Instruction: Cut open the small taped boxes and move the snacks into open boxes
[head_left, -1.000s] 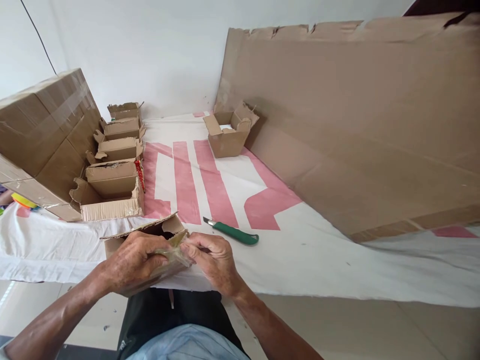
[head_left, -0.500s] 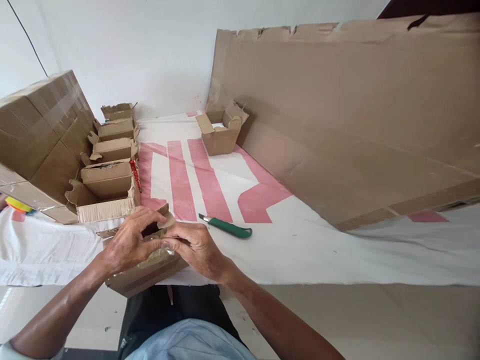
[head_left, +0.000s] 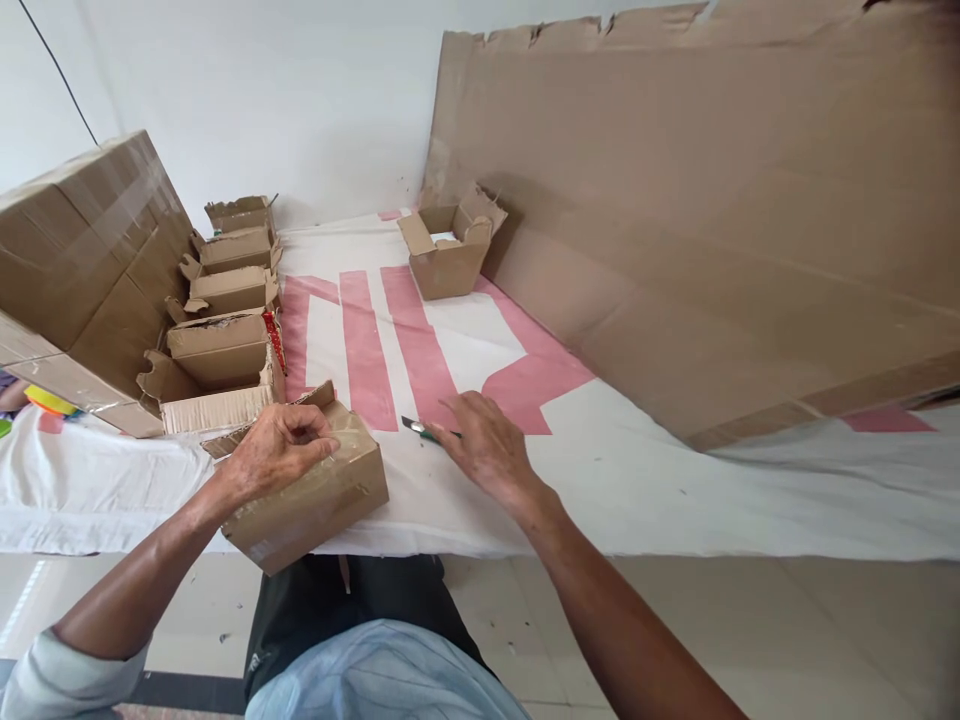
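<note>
Left hand (head_left: 281, 452): on top of the small box (head_left: 315, 515), back of hand up, fingers curled, thumb pointing right along the top. Narrow shape; can't tell if it actually pinches the cardboard or just presses. Left forearm comes in from lower left, sleeve pushed up near the elbow.

Right hand (head_left: 487, 445): palm down, low over the cutter (head_left: 414, 425), fingers pointing away and left, partly bent. It covers most of the handle; blade and a bit of green stick out left of the fingertips. Can't tell if it's gripped or only touched. Right forearm slants in from lower right, bare.

Small box is under the left hand, sitting skewed, near corner jutting past the table edge. Raised flap just beyond the left hand; clear tape on the top, right by the thumb.

Around: row of open boxes (head_left: 217, 415) beyond and left of the left hand, nearest one close to it, with a red thing (head_left: 274, 340) at its right side. Big taped carton (head_left: 82, 290) left of the row. Another open box (head_left: 450, 275) well beyond the right hand. Large cardboard sheet (head_left: 712, 220) blocks the space beyond and right of the right hand. White-and-pink cloth (head_left: 622, 500) under it all.
</note>
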